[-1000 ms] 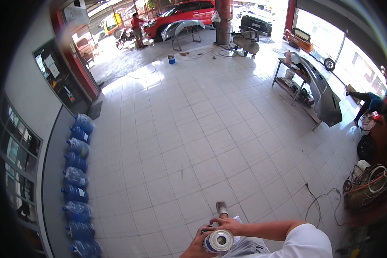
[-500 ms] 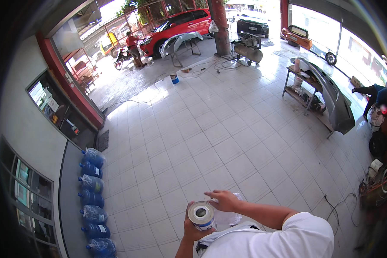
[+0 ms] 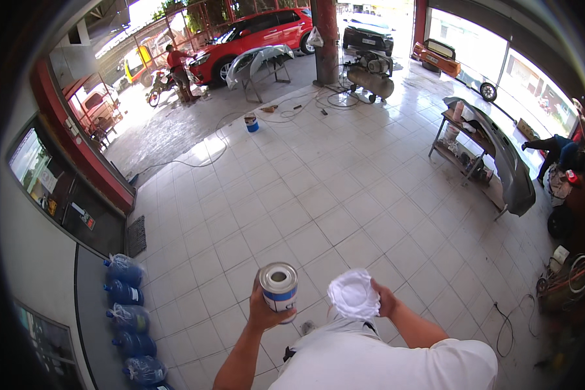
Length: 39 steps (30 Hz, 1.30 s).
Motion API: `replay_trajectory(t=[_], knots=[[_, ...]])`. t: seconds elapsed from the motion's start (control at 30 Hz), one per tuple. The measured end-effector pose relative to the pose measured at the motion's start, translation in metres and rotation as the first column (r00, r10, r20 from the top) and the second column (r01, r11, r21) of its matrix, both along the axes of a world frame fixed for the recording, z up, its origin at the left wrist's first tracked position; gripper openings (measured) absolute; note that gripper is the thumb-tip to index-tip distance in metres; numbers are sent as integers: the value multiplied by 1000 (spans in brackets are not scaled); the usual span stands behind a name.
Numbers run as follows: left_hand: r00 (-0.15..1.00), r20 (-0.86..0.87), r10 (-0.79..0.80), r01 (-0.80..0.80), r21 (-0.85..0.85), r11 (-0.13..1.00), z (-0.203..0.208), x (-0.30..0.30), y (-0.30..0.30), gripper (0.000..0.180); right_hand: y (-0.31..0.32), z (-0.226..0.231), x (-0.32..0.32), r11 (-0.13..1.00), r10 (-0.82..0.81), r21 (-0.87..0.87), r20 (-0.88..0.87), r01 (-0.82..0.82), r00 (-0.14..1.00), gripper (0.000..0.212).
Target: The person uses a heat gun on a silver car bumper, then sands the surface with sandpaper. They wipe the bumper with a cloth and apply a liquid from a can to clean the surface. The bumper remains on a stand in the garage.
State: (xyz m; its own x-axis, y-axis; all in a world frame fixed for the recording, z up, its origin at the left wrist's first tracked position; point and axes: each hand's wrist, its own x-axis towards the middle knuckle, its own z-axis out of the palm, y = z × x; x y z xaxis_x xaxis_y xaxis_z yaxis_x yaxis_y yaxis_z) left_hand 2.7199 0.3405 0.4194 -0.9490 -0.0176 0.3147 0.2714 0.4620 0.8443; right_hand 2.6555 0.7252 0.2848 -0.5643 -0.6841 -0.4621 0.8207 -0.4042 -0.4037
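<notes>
My left hand (image 3: 264,314) is wrapped round a metal can (image 3: 279,290) with a blue and white label. The can is upright, and a round opening shows in the middle of its silvery top. To the right of it, my right hand (image 3: 386,299) grips the edge of a crumpled white cloth (image 3: 353,294). A round ring shape shows in the cloth's upper face; whether something lies under it is hidden. Can and cloth are apart, both held in front of my white shirt.
Several blue water jugs (image 3: 131,318) line the left wall. A bumper (image 3: 504,159) leans by a metal work table (image 3: 458,120) at right. An air compressor (image 3: 370,78) stands by the pillar, a blue can (image 3: 251,123) on the tiles. Two people work farther off.
My right hand has moved right, away from the can, and now holds the white cloth up in view. The can has moved left and up in my left hand. The view has shifted.
</notes>
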Motion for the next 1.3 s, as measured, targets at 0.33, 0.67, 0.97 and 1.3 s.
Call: replay_trajectory(t=[0.33, 0.67, 0.97, 1.3], knots=[[959, -284, -8, -170, -597, 784, 58, -328, -198, 90, -291, 130, -308, 871, -205, -478, -149, 111, 967, 86], [998, -7, 58, -41, -801, 598, 81, -562, -384, 92, -546, 165, -569, 941, -42, -339, -61, 19, 997, 72], [995, 70, 70, 17, -815, 580, 59, -776, -543, 91, -706, 139, -777, 918, -61, -393, -25, 46, 998, 65], [983, 144, -116, 184, -827, 532, 51, -1040, -712, 95, -875, 118, -1000, 878, -243, -416, 37, 236, 969, 58]])
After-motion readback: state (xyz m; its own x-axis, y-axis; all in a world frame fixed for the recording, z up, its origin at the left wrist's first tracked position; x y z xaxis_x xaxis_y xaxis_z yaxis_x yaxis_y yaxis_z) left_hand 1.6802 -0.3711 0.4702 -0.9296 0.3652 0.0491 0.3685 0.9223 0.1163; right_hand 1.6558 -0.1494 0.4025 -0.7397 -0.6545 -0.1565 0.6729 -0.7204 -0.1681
